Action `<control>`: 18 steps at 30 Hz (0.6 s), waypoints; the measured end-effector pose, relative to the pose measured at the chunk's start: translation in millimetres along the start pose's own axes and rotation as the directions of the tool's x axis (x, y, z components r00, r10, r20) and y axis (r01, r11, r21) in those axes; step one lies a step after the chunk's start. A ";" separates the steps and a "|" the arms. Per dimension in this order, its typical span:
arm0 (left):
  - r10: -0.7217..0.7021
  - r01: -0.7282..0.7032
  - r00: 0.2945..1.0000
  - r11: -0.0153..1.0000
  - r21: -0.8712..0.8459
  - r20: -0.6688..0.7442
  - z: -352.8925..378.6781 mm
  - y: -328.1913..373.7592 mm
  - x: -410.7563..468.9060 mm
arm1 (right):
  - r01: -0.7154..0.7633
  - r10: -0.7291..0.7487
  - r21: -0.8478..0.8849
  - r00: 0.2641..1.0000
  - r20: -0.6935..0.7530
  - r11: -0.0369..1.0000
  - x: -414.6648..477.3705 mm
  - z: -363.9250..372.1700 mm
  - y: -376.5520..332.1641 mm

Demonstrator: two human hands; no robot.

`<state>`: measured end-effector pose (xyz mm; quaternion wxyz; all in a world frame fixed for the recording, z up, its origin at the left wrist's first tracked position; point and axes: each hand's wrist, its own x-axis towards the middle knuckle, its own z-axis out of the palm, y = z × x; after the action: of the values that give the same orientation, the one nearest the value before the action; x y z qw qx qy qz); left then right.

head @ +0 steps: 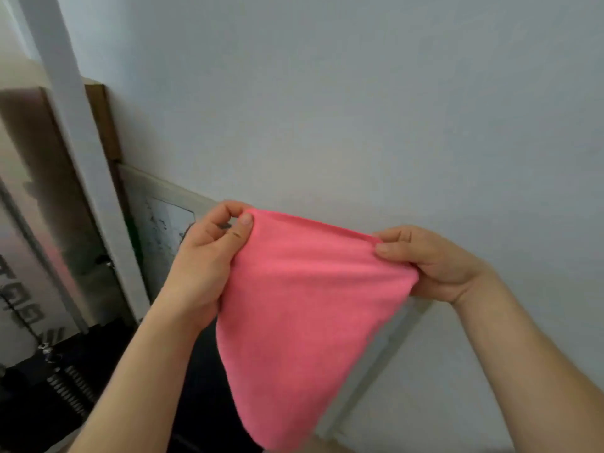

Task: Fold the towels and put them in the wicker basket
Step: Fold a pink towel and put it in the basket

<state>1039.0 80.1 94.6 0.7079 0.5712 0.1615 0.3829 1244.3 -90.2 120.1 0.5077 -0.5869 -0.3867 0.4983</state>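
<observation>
Pink towel (pixel 307 305) held up in the air before a pale wall (pixel 359 109), hanging to a point below. Left hand (pixel 209 256) pinches one top corner between thumb and fingers; right hand (pixel 428 259) pinches the other. Towel looks partway folded at most. No basket in view, so finishing the fold and putting it away remain.

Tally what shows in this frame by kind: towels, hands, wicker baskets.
Towels: 1, a pink towel held up in the air.
Hands: 2, the left hand and the right hand, each pinching the towel's top edge.
Wicker baskets: 0 in view.
Total: 3
</observation>
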 end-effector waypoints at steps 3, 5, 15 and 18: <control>0.000 -0.005 0.996 0.998 0.062 0.087 55.9 -11.0 -8.4 | -0.093 0.082 -0.129 0.993 -0.085 0.987 -76.8 -28.4 29.6; 0.019 -0.042 0.992 0.982 0.185 0.126 100.6 -24.7 -24.7 | -0.134 0.071 -0.237 0.963 -0.258 0.962 -130.0 -38.1 50.9; 0.237 -0.369 0.921 0.782 0.502 0.308 253.6 -67.7 -184.3 | -0.366 -0.169 -0.413 0.544 -0.822 0.834 -431.9 17.8 103.2; 0.139 -0.349 0.899 0.801 0.487 0.417 284.3 -73.9 -228.6 | -0.566 -0.085 -0.358 0.450 -0.889 0.742 -524.7 38.9 121.9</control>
<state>1105.0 -284.7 62.0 0.4745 0.8264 0.0557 0.2982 1092.7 -608.2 101.8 0.3268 -0.9359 -0.1220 0.0501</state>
